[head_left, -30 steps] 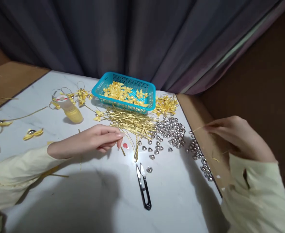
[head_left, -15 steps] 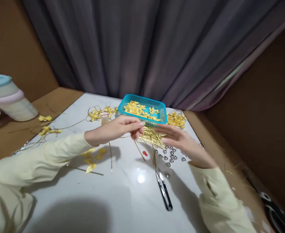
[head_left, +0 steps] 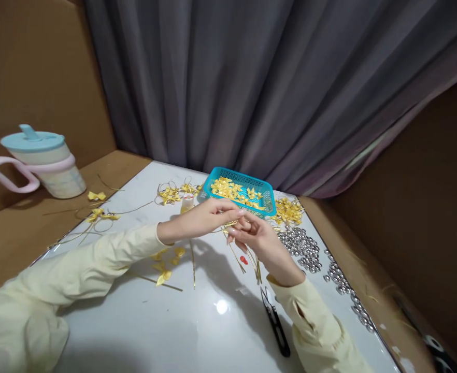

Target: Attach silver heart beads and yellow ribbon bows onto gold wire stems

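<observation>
Pinching a thin gold strip [head_left: 231, 225] between both sets of fingertips, my left hand [head_left: 201, 220] and right hand [head_left: 261, 241] meet just before the blue basket [head_left: 266, 194], apparently to shape it; snips [head_left: 277, 324] lie nearer me.

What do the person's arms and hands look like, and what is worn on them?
Both arms are covered by long, loose, pale yellow sleeves that end at the wrists. The right sleeve has a small slit at the cuff. The left hand and right hand are bare: no gloves, and no rings or watch that I can see. The fingernails look pale and fairly long.
</observation>
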Demonstrator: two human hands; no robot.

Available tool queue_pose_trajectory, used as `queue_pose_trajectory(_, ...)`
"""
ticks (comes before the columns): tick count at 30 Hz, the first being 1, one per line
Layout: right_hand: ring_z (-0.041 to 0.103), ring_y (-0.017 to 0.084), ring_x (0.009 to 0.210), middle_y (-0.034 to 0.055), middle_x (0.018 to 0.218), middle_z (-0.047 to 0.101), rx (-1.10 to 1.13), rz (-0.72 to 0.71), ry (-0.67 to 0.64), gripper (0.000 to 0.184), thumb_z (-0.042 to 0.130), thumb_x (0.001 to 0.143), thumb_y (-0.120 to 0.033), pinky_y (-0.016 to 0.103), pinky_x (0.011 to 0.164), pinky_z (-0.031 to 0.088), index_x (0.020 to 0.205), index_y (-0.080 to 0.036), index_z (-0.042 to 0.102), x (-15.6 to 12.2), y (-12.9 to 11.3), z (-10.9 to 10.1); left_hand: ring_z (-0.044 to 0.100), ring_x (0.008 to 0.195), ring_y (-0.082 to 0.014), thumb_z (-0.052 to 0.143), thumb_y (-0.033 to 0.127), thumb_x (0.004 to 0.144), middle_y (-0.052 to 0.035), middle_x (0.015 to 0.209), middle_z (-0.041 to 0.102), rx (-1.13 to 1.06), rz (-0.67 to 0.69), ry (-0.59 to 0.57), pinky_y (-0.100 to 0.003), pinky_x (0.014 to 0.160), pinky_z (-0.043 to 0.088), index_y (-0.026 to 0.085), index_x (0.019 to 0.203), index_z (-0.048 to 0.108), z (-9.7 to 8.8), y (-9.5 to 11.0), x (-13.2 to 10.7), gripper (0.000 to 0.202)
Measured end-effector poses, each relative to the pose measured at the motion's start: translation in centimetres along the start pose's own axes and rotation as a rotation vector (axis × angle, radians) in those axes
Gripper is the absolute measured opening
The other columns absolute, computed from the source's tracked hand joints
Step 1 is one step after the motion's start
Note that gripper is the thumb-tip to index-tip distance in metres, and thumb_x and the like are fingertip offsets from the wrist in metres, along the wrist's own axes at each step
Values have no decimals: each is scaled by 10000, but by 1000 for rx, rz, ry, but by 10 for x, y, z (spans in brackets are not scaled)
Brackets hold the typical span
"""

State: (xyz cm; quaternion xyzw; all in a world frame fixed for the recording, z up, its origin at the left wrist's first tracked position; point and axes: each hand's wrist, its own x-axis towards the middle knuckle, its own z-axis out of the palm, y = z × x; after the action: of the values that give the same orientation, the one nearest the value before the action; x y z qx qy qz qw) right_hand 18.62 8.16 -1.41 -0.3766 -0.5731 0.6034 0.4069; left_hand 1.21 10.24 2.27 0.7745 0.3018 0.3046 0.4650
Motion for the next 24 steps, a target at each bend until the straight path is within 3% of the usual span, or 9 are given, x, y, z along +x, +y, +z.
queue_pose_trajectory(2,390,47,396,-10,634,656,-15,32,39,382,752,757,-323,201,375,266,1081,-161,630,-7,0,-7,623,903,-160,430,345,965,-40,954,683,106,57,33,-310,865,460,164,863,675,-9,-7,-4,321)
queue_pose_trajectory(5,387,45,395,16,650,676,-58,53,111,265,732,775,-353,206,379,237,944,-155,684,-24,-4,-20,611,993,-179,425,397,973,-57,1041,672,311,140,139,-336,914,448,180,900,678,-28,-26,-12,341)
queue_pose_trajectory(8,390,45,401,46,699,698,-144,58,204,233,712,796,-385,214,395,257,826,-154,696,-45,-7,-34,550,1134,-264,459,408,964,-118,1188,623,766,260,221,-472,986,371,173,985,665,-46,-52,-14,313)
queue_pose_trajectory(10,398,44,404,63,774,714,-191,63,282,234,710,800,-395,223,414,303,815,-161,705,-60,-9,-42,468,1239,-324,452,389,971,-150,1312,555,1032,254,194,-561,1009,298,182,1069,646,-54,-68,-12,300)
queue_pose_trajectory(12,413,51,406,71,827,721,-201,65,382,243,723,784,-407,233,425,343,862,-177,719,-75,-10,-49,436,1270,-344,443,378,977,-164,1365,514,1155,191,127,-574,993,302,192,1127,620,-58,-81,-9,297)
queue_pose_trajectory(14,440,79,422,72,778,715,-213,81,467,291,738,757,-432,241,423,364,912,-186,730,-90,-10,-55,517,1185,-320,444,371,977,-154,1295,566,1174,131,61,-513,944,376,190,1130,608,-60,-90,-6,287)
queue_pose_trajectory(18,450,120,445,37,558,631,-338,158,611,384,745,711,-494,253,449,399,950,-193,747,-121,-15,-66,636,840,-209,391,336,994,-96,1039,639,1132,67,20,-322,715,472,169,1057,609,-59,-99,-5,282)
queue_pose_trajectory(21,397,100,417,94,755,708,-468,302,626,441,718,673,-589,249,400,360,908,-218,761,-146,-18,-78,614,739,-176,351,334,998,-84,970,610,1111,40,17,-282,646,459,164,973,618,-67,-100,-7,318)
queue_pose_trajectory(24,421,113,414,129,865,723,-623,454,511,477,641,667,-684,259,382,370,649,-218,745,-169,-17,-90,600,729,-193,334,345,987,-92,919,594,1112,9,38,-301,667,460,152,940,631,-86,-98,-12,358)
